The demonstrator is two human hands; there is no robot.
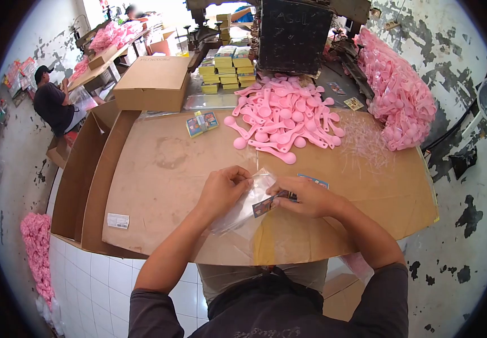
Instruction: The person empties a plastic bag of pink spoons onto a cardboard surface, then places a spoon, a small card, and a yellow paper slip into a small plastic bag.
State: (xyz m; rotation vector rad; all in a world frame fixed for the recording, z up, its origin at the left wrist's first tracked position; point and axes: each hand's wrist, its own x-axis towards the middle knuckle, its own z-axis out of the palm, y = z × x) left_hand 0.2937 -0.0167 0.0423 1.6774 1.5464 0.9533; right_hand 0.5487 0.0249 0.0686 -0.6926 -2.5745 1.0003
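Observation:
In the head view, my left hand [226,188] pinches the upper edge of a transparent plastic bag [233,217] lying over the cardboard-topped table. My right hand [306,197] is closed on a small printed card [262,207], its fingers at the bag's right side; the card's left end overlaps the bag in this view. Partly hidden behind that hand is another printed card [314,180] with a blue edge. Beyond both hands spreads a heap of pink plastic scoops [283,112]. A banded stack of cards [202,123] sits to its left.
A closed cardboard box [152,79] and stacked yellow-edged card bundles [226,67] stand at the back. Plastic shreds [370,141] lie at right, beside a big bag of pink scoops [398,93]. An open carton [88,174] borders the left edge. A person [54,101] sits farther left.

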